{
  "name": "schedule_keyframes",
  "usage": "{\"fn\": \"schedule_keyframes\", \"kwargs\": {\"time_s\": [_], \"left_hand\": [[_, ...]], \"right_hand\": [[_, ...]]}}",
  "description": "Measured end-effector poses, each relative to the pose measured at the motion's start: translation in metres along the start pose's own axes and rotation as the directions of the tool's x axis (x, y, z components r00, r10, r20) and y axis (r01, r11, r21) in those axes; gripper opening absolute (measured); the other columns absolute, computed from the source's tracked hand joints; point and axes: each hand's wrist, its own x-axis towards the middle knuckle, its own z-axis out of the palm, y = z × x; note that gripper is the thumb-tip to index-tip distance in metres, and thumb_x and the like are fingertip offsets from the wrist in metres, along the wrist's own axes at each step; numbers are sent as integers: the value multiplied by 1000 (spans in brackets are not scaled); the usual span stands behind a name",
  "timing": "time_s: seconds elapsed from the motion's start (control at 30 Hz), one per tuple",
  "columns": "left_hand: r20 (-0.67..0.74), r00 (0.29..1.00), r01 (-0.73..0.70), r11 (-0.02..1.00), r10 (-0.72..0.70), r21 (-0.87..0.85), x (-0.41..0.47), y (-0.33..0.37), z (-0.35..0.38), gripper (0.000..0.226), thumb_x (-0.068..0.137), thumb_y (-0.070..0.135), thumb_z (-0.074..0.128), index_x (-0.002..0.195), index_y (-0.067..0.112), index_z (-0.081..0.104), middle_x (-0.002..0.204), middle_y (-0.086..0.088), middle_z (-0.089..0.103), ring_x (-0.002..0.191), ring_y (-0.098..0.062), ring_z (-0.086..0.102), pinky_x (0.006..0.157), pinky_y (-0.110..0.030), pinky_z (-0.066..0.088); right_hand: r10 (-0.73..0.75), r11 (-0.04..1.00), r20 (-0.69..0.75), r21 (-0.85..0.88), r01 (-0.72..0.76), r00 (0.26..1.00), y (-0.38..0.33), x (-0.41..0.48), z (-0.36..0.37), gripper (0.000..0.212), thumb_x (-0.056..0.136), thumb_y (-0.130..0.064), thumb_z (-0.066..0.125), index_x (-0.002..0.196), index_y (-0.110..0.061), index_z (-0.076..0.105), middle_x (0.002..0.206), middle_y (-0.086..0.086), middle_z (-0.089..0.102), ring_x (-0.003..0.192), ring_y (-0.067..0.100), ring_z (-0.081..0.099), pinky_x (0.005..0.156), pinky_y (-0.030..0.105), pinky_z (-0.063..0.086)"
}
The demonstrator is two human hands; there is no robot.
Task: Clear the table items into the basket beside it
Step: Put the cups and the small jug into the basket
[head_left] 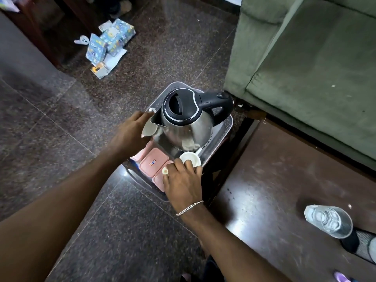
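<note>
A clear plastic basket [225,127] stands on the floor beside the dark wooden table [264,190]. Inside it sit a steel electric kettle [187,123] with a black lid and handle, pink lidded containers [154,162] and a white cup [191,158]. My left hand [132,131] holds a white cup [149,129] at the kettle's spout, low in the basket. My right hand [183,180] rests over the basket's near corner, fingers touching the white cup and a small white item [164,170]. A clear drinking glass [328,220] stands on the table.
A green sofa [305,58] rises behind the table and basket. Blue patterned boxes and paper [107,43] lie on the speckled stone floor by dark wooden furniture [40,27]. A socked foot [362,245] shows at the right edge.
</note>
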Motion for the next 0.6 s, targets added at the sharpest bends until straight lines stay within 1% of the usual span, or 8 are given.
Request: {"fn": "schedule_keyframes", "kwargs": {"time_s": [0.07,0.17,0.27,0.33,0.37,0.43,0.5,0.6], "left_hand": [[29,999,-34,999,34,6,4,-3,2,66,79,9,83,139,7,56,129,-17,60,110,-42,64,88,-49,56],[69,995,-69,997,68,17,7,-6,3,58,75,5,80,131,6,61,122,-17,61,104,-41,65,84,-47,57],[83,996,-37,999,34,31,12,-9,4,62,74,7,78,133,8,61,127,-15,60,110,-40,62,91,-49,55],[138,990,-13,996,1,85,15,-7,6,61,76,15,78,134,11,60,132,-11,58,118,-37,58,96,-50,52],[163,986,-2,994,-16,109,16,-5,7,59,76,19,78,133,13,60,133,-9,57,121,-36,57,95,-51,52],[182,983,7,994,-27,108,16,-3,9,56,75,20,79,129,14,64,132,-8,56,121,-33,57,94,-50,54],[181,983,-17,996,2,82,15,-2,13,51,74,16,79,124,12,67,128,-11,59,118,-33,59,96,-48,52],[184,983,-9,998,-1,57,17,-4,14,50,77,16,80,125,11,69,129,-12,59,120,-32,58,97,-48,51]], "right_hand": [[10,1000,11,-4,-10,1000,0,0,1,20,84,-34,70,97,-19,72,101,-1,65,94,26,57,78,46,43],[25,1000,10,-14,-25,1000,0,0,3,20,83,-35,72,93,-18,72,97,-1,65,91,25,58,75,45,44],[22,1000,5,-20,-22,1000,1,0,6,19,81,-35,73,89,-18,72,94,-2,65,88,25,58,74,44,43],[21,1000,8,-21,-21,1000,0,1,9,20,78,-34,75,88,-18,72,93,-2,65,87,25,58,73,43,42],[23,999,13,-23,-23,1000,-1,2,10,20,77,-34,76,88,-18,71,93,-2,65,87,25,57,73,43,42],[28,999,29,-30,-27,999,-2,3,12,22,77,-35,77,89,-17,71,94,-1,65,89,25,57,74,44,41],[28,999,37,-33,-27,999,-2,3,13,22,77,-34,77,90,-17,71,95,-2,66,90,25,56,75,44,41],[27,999,36,-26,-26,999,0,3,14,19,80,-34,74,90,-19,70,94,-2,66,90,25,57,74,43,39]]}}
